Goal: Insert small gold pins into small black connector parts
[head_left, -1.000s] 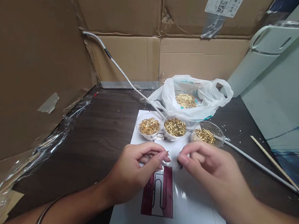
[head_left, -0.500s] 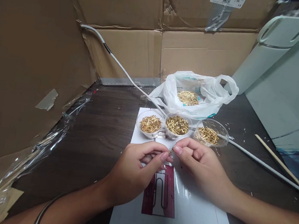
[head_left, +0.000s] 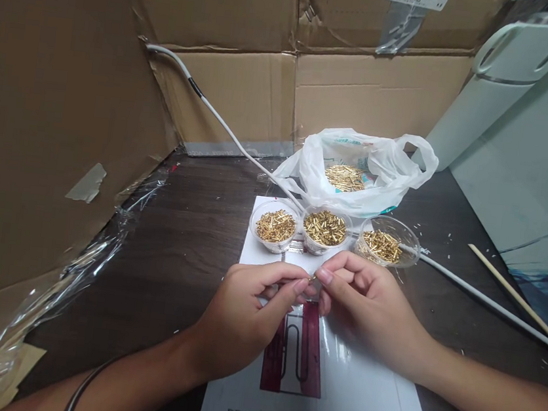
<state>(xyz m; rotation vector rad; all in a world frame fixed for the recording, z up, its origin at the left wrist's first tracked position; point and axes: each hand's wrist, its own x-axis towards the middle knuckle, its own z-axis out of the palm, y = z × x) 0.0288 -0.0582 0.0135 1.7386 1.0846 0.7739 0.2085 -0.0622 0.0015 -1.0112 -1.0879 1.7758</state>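
Note:
My left hand (head_left: 249,311) and my right hand (head_left: 373,312) meet fingertip to fingertip above the white sheet (head_left: 360,406). Both are closed in a pinch on a tiny gold-coloured metal pin (head_left: 312,278); fingertips hide most of it, and I cannot tell whether it is one part or two. Just beyond the hands, clear plastic cups stand in a row: a left cup (head_left: 275,228), a middle cup (head_left: 325,230) and a right cup (head_left: 382,245), all holding small gold-coloured metal pieces. The right cup tilts.
Behind the cups lies an open white plastic bag (head_left: 383,198) with longer gold pins (head_left: 345,177). A white cable (head_left: 232,136) crosses the dark table (head_left: 193,223). To the right lies a thin wooden stick (head_left: 516,296). Cardboard walls (head_left: 237,96) close off the back and left.
Both hands stay pinched together in nearly the same place. The right hand's lower fingers have shifted slightly and show more below the thumb.

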